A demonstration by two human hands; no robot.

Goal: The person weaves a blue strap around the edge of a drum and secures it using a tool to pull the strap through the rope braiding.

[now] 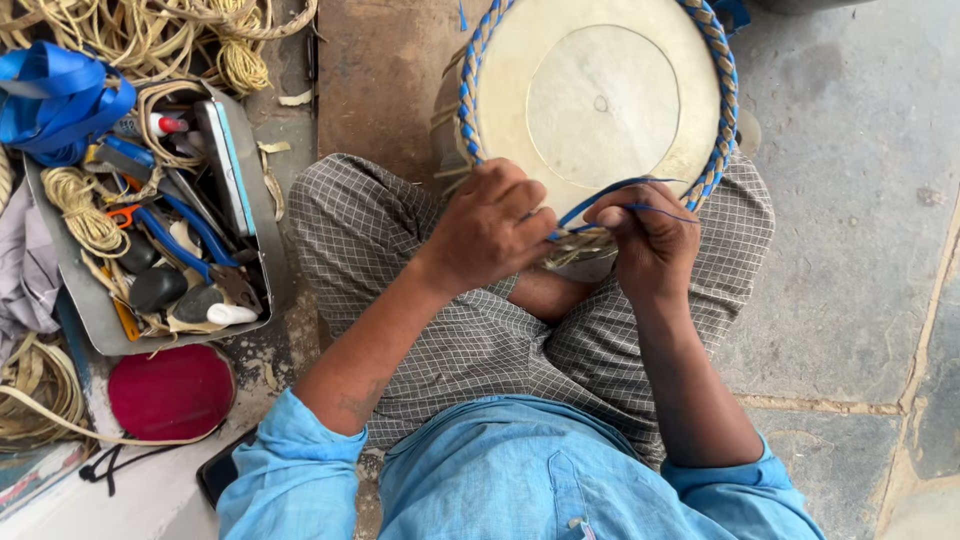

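A: Start close in. What are the hands doing?

B: The left hand (490, 225) is closed over the near rim of the round basket (600, 100), fingers curled tight on the woven edge. The right hand (650, 240) is pinched shut on a thin blue strip (615, 188) that arcs over to the rim between the two hands.

A: And the basket sits where?

B: Tipped against the crossed legs, base facing up, resting partly on the stone floor (850, 250). The blue and tan binding runs round most of the rim.

A: So which step is this?

B: I judge it as lacing the border, with the strip mid-stitch at the near edge. The next pull would need the left hand to steady the rim while the strip is drawn snug without kinking.

A: Further out?

B: A metal tray (252, 205) of tools to the left, a red round lid (170, 392) below it, and coils of cane (150, 35) beyond
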